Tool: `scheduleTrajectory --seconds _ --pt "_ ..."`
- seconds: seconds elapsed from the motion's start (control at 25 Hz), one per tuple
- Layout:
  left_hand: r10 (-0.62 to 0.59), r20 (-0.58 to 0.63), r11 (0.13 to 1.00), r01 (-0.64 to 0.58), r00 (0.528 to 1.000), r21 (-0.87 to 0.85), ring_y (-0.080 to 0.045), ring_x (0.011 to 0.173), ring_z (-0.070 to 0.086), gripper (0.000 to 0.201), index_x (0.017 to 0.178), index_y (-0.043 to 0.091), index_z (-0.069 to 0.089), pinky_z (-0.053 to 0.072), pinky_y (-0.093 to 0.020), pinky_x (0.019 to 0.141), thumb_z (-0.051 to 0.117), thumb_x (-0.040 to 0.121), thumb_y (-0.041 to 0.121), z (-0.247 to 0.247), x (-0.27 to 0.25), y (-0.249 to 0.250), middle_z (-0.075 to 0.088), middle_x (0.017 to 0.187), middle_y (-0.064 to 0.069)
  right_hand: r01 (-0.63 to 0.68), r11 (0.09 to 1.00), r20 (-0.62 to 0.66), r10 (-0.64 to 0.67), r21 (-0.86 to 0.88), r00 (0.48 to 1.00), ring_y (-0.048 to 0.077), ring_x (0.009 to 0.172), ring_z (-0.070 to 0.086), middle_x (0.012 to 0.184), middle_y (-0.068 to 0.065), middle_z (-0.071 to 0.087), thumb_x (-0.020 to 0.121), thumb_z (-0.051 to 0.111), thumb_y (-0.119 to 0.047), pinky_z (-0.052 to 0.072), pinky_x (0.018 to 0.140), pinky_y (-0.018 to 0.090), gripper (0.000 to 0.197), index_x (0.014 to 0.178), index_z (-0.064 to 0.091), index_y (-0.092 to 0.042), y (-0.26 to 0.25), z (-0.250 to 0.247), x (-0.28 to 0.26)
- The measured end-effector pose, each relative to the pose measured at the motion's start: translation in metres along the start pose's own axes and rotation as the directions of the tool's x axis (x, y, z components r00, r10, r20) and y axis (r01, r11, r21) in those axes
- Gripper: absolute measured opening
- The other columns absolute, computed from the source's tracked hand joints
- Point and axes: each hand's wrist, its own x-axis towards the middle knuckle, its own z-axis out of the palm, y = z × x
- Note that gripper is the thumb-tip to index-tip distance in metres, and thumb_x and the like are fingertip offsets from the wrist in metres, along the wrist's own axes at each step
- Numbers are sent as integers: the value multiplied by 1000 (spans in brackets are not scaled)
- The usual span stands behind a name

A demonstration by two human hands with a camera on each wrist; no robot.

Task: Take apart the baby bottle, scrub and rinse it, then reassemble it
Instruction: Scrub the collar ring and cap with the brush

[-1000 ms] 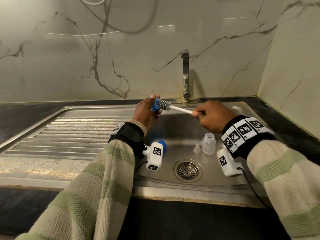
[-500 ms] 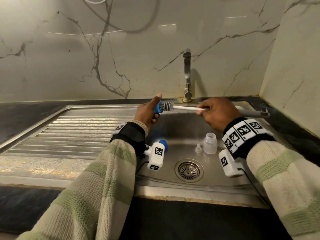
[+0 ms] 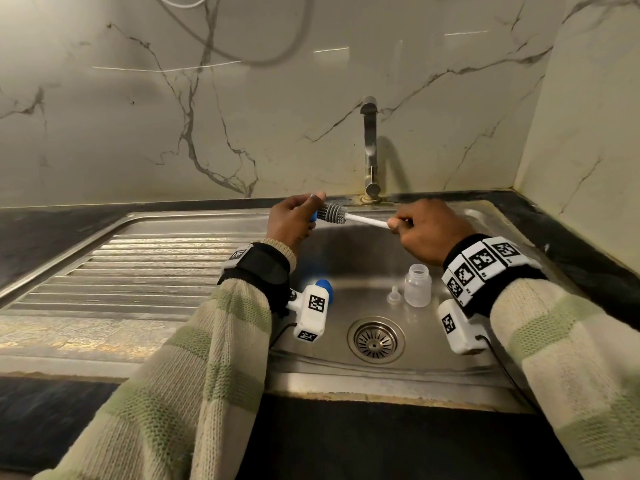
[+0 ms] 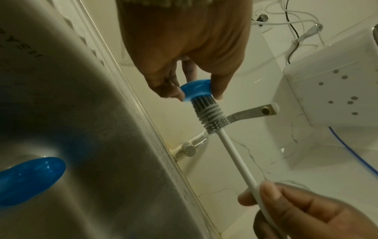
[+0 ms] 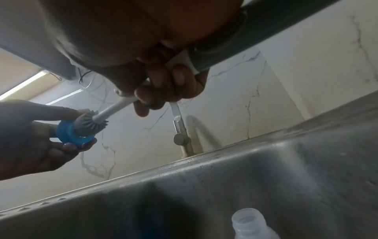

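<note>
My left hand (image 3: 294, 220) pinches a blue screw ring (image 4: 196, 89) of the baby bottle above the sink's back rim. The grey bristle head of a bottle brush (image 3: 332, 213) sits partly inside that ring (image 5: 70, 132). My right hand (image 3: 426, 230) grips the brush's white handle (image 4: 235, 155). The clear bottle body (image 3: 417, 285) stands open-mouthed in the sink basin, with the clear teat (image 3: 393, 295) beside it on its left. A blue cap (image 3: 325, 289) lies in the basin, partly behind my left wrist camera.
The steel sink basin (image 3: 346, 258) has a round drain (image 3: 375, 339) near the front. A steel tap (image 3: 370, 147) rises at the back rim. A ribbed draining board (image 3: 145, 271) stretches left. Marble walls close the back and right sides.
The brush has slid in and out of the blue ring; the bristle head now sticks further out to the right than one second ago. Both hands stay above the basin's back rim.
</note>
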Motion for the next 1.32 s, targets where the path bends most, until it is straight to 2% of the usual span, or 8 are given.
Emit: scheduleTrajectory --seconds 0.12,0.24,0.48,0.56,0.68,0.96,1.08,1.32 --pt "133 -138 982 -112 982 151 -7 65 57 37 104 4 73 50 -24 67 81 81 32 5 3 1 67 78 0 -60 998 -10 60 30 998 20 52 49 54 4 54 90 58 -25 33 50 23 33 63 61 -8 -3 9 2" --pt "244 -228 919 -150 943 364 -12 87 66 46 112 8 71 55 -28 85 81 78 37 -4 3 2 71 98 -2 -203 978 -78 206 39 975 24 55 50 56 4 53 91 56 -23 32 54 26 27 66 59 -14 5 2 6" --pt "272 -12 792 -216 962 571 -20 110 64 60 130 14 58 51 -32 101 81 75 14 -1 -2 0 64 124 -4 -92 993 4 92 68 996 16 60 54 63 -5 59 91 62 -27 36 58 24 19 76 72 -19 10 2 0" --pt "294 12 765 -243 956 597 -19 113 62 61 134 13 55 48 -24 100 78 78 6 0 -4 1 63 128 -5 -43 994 -22 46 97 999 15 69 59 76 -4 67 91 62 -27 43 68 25 17 94 76 -18 5 4 1" --pt "310 -4 777 -251 951 578 -20 112 63 66 137 12 52 48 -24 99 79 77 4 -5 -4 3 64 125 -8 -54 976 -95 75 211 993 12 64 58 73 -6 66 92 62 -26 45 62 24 19 103 76 -20 7 1 1" --pt "284 124 778 -304 951 550 -11 107 64 74 139 14 49 49 -16 94 85 74 7 4 -6 0 65 128 -6 -45 999 -18 46 28 999 16 67 58 75 -3 67 93 59 -29 39 67 24 21 99 77 -19 -4 0 0" --pt "293 133 783 -317 947 535 -13 105 65 74 136 15 53 51 -17 93 88 71 11 -3 -3 0 66 122 -4 17 995 46 -22 101 999 6 64 54 70 -11 63 94 59 -28 38 65 22 20 102 76 -20 -10 -4 -1" --pt "316 409 568 -516 856 642 -12 104 66 70 139 18 50 53 -28 95 82 77 10 -3 -12 5 69 121 -2 -71 997 223 66 13 973 12 84 61 86 -8 69 91 65 -30 41 80 23 21 106 76 -22 15 -34 -1"
